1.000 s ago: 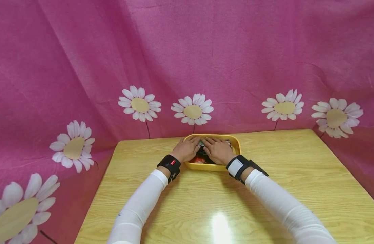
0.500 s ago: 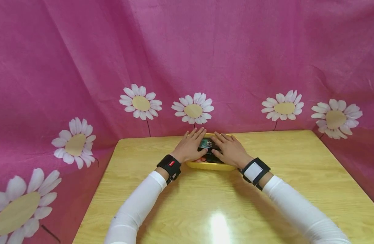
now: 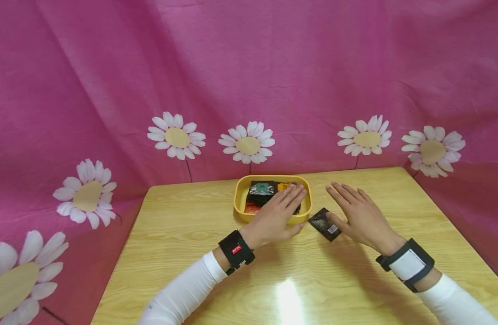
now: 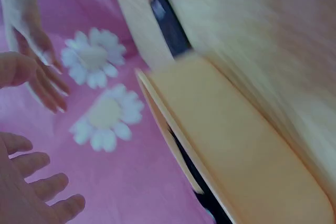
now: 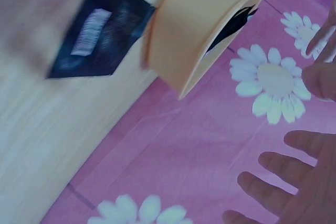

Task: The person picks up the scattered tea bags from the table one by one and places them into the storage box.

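Note:
A yellow tray (image 3: pixel 237 198) near the back of the table holds black packets (image 3: pixel 260 192), a yellow-orange packet (image 3: pixel 282 186) and a red packet (image 3: pixel 252 208). My left hand (image 3: pixel 273 221) is over the tray's front right part with fingers spread and covers some contents. Right of the tray a flat black packet (image 3: pixel 323 223) with a white barcode label lies on the table. My right hand (image 3: pixel 364 221) hovers beside it, fingers extended, thumb overlapping the packet in the head view. In the right wrist view the right hand (image 5: pixel 294 177) appears apart from the packet (image 5: pixel 102 30).
The wooden table (image 3: pixel 200 203) ends at the back against a pink cloth (image 3: pixel 305 81) printed with white daisies. Light glares off the table's front (image 3: pixel 289 302). Both wrists wear black straps, the left strap (image 3: pixel 236 249) and the right strap (image 3: pixel 409 265).
Both hands have left the tray's inside, rising and shifting right, the right hand farthest. A black packet now shows on the table right of the tray. The head view has shifted slightly.

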Demonstrator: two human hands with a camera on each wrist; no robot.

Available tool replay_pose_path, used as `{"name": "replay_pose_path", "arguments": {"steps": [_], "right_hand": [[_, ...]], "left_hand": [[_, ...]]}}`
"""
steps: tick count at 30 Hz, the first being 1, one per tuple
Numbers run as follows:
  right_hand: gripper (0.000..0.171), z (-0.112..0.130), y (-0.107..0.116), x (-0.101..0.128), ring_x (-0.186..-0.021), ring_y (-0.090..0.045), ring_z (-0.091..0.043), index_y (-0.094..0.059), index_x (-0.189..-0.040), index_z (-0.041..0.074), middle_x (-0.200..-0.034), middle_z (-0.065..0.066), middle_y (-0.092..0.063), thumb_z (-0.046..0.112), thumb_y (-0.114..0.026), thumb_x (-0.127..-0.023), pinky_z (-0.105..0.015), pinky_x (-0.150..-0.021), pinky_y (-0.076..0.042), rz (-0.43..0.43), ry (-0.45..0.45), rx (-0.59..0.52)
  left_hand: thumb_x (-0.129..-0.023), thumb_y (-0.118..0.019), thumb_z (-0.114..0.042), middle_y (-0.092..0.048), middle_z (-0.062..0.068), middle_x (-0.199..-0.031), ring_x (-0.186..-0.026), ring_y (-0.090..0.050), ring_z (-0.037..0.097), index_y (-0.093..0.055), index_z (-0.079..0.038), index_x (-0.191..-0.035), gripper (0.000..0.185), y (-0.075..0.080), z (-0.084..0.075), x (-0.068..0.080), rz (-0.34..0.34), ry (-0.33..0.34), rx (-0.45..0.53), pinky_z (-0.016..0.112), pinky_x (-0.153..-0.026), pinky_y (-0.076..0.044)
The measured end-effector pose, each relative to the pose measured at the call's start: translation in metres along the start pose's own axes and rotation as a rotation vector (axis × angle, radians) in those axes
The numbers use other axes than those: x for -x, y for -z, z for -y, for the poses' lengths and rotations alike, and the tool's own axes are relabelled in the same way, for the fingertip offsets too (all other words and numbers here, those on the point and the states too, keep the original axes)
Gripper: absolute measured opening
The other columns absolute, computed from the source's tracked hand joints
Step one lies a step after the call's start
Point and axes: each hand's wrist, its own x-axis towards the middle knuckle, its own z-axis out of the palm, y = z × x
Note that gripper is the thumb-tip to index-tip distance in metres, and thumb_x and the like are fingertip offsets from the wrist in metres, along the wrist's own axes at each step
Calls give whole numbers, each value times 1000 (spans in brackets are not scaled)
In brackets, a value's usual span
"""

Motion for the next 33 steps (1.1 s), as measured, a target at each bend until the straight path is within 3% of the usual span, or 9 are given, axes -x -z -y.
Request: {"name": "replay_pose_path", "arguments": {"steps": [5, 9, 13, 19, 25, 29, 33], "right_hand": [[74, -7, 7, 25, -130, -45, -44, -46, -145, 2, -146, -21, -46, 34, -73, -84, -60, -105, -32, -26, 2, 5], [78, -12, 4, 35, -125, -49, -44, -47, -143, -2, -144, -23, -47, 32, -78, -80, -59, -102, -36, -18, 6, 3], [83, -17, -5, 39, -120, -53, -45, -46, -142, -6, -142, -26, -48, 32, -82, -77, -60, -97, -42, 32, 18, -16], [83, -24, -25, 39, -119, -55, -46, -45, -142, -7, -140, -28, -49, 31, -82, -78, -58, -95, -45, 193, -41, -83], [82, -25, -48, 41, -119, -55, -47, -44, -142, -7, -140, -29, -49, 38, -77, -82, -59, -95, -44, 331, -144, -157], [74, -24, -55, 41, -110, -61, -44, -52, -136, -7, -128, -27, -59, 38, -77, -83, -58, -89, -48, 349, -160, -155], [65, -22, -58, 40, -96, -67, -33, -61, -126, -1, -111, -17, -69, 41, -79, -80, -53, -78, -53, 358, -152, -143]], "left_hand": [[-98, -52, -46, -14, 9, -164, -151, -10, 23, -15, -8, -158, 80, -9, -29, -9, 23, -55, 18, 34, -119, -17], [-97, -53, -49, -13, 7, -164, -150, -12, 24, -16, -10, -158, 81, -30, -50, -20, 141, -74, 48, 31, -118, -17], [-97, -51, -53, -14, 7, -164, -149, -16, 26, -16, -11, -158, 82, -56, -63, -33, 256, -81, 15, 31, -118, -19], [-95, -53, -56, -27, 8, -160, -147, -25, 22, -27, -9, -155, 81, -81, -62, -57, 341, -38, -79, 28, -118, -17], [-92, -55, -58, -27, 8, -160, -146, -27, 21, -30, -14, -155, 81, -105, -58, -63, 408, 46, -45, 29, -117, -23], [-90, -57, -59, -34, 7, -156, -142, -34, 22, -34, -18, -154, 79, -110, -58, -61, 394, 62, -41, 28, -114, -28], [-91, -60, -53, -45, 2, -144, -129, -44, 15, -44, -16, -148, 69, -109, -56, -61, 346, 54, -41, 24, -108, -34]]}}
